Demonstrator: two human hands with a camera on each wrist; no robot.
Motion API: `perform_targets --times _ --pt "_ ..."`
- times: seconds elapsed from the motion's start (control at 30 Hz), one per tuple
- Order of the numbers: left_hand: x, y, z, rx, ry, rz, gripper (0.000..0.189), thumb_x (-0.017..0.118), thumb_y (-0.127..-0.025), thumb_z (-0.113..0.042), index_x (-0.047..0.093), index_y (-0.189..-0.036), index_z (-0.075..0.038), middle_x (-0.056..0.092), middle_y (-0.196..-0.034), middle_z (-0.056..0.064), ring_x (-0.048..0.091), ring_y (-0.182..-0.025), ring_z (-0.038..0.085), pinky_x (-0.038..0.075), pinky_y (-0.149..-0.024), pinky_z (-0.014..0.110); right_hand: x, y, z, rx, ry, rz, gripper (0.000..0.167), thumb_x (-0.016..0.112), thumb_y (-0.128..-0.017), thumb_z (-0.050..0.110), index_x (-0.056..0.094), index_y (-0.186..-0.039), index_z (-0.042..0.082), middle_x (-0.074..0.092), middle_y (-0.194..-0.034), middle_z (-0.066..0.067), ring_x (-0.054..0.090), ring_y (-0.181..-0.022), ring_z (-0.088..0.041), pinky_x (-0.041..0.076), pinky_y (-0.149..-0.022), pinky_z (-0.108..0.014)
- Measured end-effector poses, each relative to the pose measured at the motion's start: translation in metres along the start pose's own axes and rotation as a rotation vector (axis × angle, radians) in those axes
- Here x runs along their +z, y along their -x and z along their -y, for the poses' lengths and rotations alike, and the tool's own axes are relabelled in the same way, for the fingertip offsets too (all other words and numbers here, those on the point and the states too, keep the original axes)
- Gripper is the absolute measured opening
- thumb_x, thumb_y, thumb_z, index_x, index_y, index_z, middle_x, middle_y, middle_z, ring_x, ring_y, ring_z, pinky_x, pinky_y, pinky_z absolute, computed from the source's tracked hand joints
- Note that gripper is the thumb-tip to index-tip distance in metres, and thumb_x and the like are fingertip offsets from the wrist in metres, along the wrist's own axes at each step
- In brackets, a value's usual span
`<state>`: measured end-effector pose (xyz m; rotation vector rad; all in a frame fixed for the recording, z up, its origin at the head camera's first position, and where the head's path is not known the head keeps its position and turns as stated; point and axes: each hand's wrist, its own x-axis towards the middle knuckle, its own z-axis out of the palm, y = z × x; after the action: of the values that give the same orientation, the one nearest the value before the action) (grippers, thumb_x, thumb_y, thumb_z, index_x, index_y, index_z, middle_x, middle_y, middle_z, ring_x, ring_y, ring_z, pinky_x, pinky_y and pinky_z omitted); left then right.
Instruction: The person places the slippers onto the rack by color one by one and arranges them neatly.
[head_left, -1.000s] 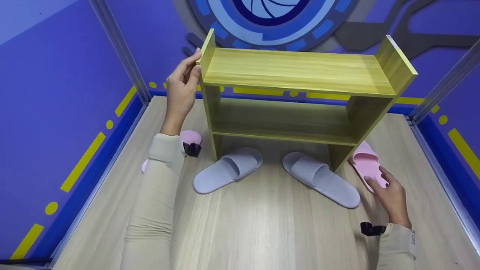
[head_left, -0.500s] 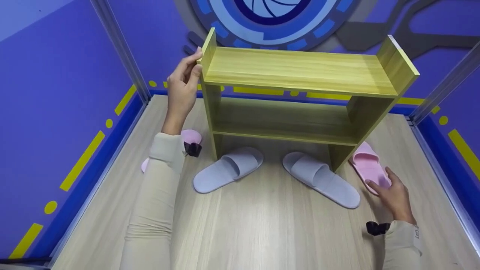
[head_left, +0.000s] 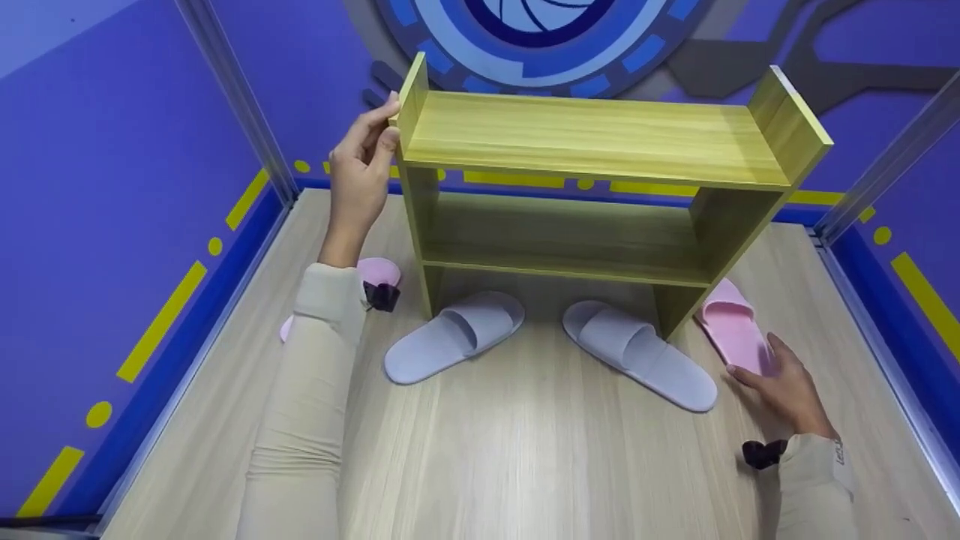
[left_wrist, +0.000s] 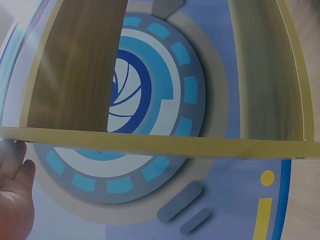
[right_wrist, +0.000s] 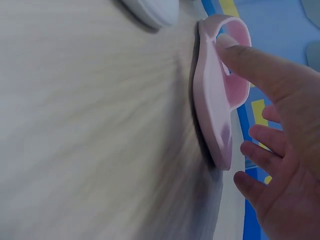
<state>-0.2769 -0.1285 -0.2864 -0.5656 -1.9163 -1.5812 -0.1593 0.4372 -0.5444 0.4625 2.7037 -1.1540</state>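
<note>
In the head view, my left hand [head_left: 358, 166] touches the outer side of the left panel of a pale wooden two-tier shelf [head_left: 592, 135], near its top. Its fingertips meet that panel [left_wrist: 190, 146] in the left wrist view, none reaching inside. At the right, my right hand [head_left: 787, 390] hovers around the heel end of a pink slipper [head_left: 731, 334], thumb on one side and fingers on the other. The right wrist view shows the thumb overlapping the pink slipper [right_wrist: 212, 90] and the other fingers spread apart beside it.
Two pale grey slippers [head_left: 431, 352] [head_left: 649, 356] lie toes inward at the shelf's foot. Another pink slipper [head_left: 379, 271] is partly hidden behind my left forearm. Blue patterned walls [head_left: 97, 187] enclose the wood-look floor [head_left: 525, 450] at the back and sides.
My right hand has shifted slightly right and back along the pink slipper, toward its heel end, uncovering more of it. The left hand stays at the shelf, and the slippers lie unmoved.
</note>
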Motion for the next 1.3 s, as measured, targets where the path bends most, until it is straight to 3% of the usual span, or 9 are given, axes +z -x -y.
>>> perform_targets --times 0.13,0.43,0.67,0.8,1.0,1.17,1.3 --pt "0.001 -0.001 0.001 0.007 -0.004 0.000 0.033 0.053 -0.097 -0.010 0.059 -0.127 0.001 0.054 -0.139 0.013 0.056 -0.124 0.014 0.050 -0.085 0.021 0.000 -0.002 -0.003 0.011 0.005 0.023 0.119 0.070 -0.080 0.056 -0.009 -0.152 0.004 -0.009 -0.156 -0.029 -0.004 -0.142 -0.052 0.008 -0.109 -0.069" --pt "0.000 -0.001 0.003 0.008 0.001 -0.013 0.031 0.053 -0.097 -0.010 0.060 -0.125 0.000 0.056 -0.137 0.012 0.055 -0.125 0.014 0.049 -0.097 0.027 0.002 -0.006 -0.008 -0.035 0.036 0.039 0.121 0.072 -0.080 0.052 -0.011 -0.149 -0.003 -0.007 -0.154 -0.034 -0.003 -0.141 -0.053 0.007 -0.111 -0.067" --pt "0.000 -0.001 0.001 0.009 -0.006 -0.005 0.031 0.053 -0.097 -0.008 0.059 -0.126 0.001 0.055 -0.138 0.014 0.056 -0.125 0.015 0.048 -0.082 0.020 0.001 -0.006 -0.008 -0.131 0.076 0.030 0.118 0.073 -0.082 0.044 -0.008 -0.146 -0.012 -0.001 -0.150 -0.041 0.003 -0.140 -0.056 0.009 -0.112 -0.065" --pt "0.000 -0.002 0.011 0.011 0.010 -0.007 0.032 0.053 -0.097 -0.008 0.059 -0.127 0.002 0.055 -0.138 0.013 0.055 -0.126 0.015 0.050 -0.092 0.024 0.001 -0.008 -0.008 -0.144 0.096 0.029 0.118 0.073 -0.082 0.045 -0.007 -0.146 -0.013 0.000 -0.149 -0.041 0.005 -0.140 -0.056 0.011 -0.112 -0.065" --pt "-0.001 -0.005 0.026 0.044 0.003 -0.007 0.032 0.055 -0.096 -0.014 0.061 -0.126 -0.004 0.057 -0.138 0.008 0.055 -0.126 0.011 0.051 -0.093 0.026 0.003 -0.009 -0.007 -0.107 0.110 0.029 0.119 0.071 -0.082 0.049 -0.009 -0.145 -0.013 -0.001 -0.149 -0.041 0.005 -0.139 -0.056 0.012 -0.111 -0.066" --pt "-0.002 -0.005 0.027 0.073 0.004 -0.001 0.031 0.055 -0.096 -0.016 0.062 -0.125 -0.005 0.057 -0.137 0.008 0.056 -0.125 0.010 0.051 -0.087 0.023 0.003 -0.010 -0.004 -0.065 0.146 0.016 0.119 0.070 -0.082 0.051 -0.007 -0.144 -0.016 0.002 -0.147 -0.044 0.012 -0.138 -0.058 0.016 -0.110 -0.067" --pt "-0.002 -0.005 0.027 0.071 0.006 -0.002 0.032 0.055 -0.096 -0.015 0.062 -0.125 -0.004 0.057 -0.137 0.006 0.055 -0.125 0.010 0.051 -0.090 0.024 0.002 -0.010 -0.001 -0.017 0.143 0.027 0.121 0.070 -0.082 0.053 -0.009 -0.144 -0.014 0.001 -0.148 -0.043 0.010 -0.138 -0.058 0.015 -0.110 -0.067"
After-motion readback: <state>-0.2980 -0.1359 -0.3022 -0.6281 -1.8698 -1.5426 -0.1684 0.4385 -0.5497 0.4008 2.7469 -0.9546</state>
